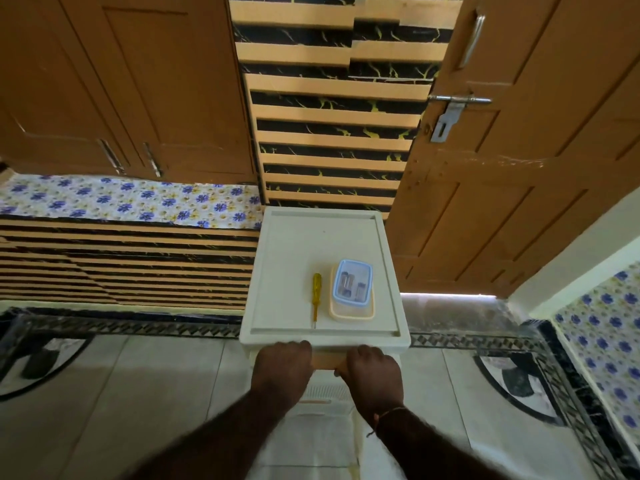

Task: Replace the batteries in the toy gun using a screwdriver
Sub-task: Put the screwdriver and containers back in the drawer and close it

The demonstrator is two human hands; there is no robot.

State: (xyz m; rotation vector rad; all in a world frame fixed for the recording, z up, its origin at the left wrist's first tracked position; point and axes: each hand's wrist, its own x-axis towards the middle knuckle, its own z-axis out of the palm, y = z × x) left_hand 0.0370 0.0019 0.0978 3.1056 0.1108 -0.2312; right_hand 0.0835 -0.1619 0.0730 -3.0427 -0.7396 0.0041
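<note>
A yellow-handled screwdriver [316,295] lies on top of a white plastic drawer unit [287,258], tip toward me. Right beside it stands a clear container with a blue rim [352,285], several batteries inside, stacked on a peach-rimmed container [349,315]. Just below the unit's front edge is a tan drawer handle [325,360]. My left hand [282,370] and my right hand [372,375] both curl their fingers around that handle, one at each end. No toy gun is in view.
A brown door with a metal latch [457,105] stands open at the right. Brown cabinet doors [121,98] and a floral-covered ledge [131,200] are at the left. A striped wall panel rises behind the unit. Tiled floor surrounds it.
</note>
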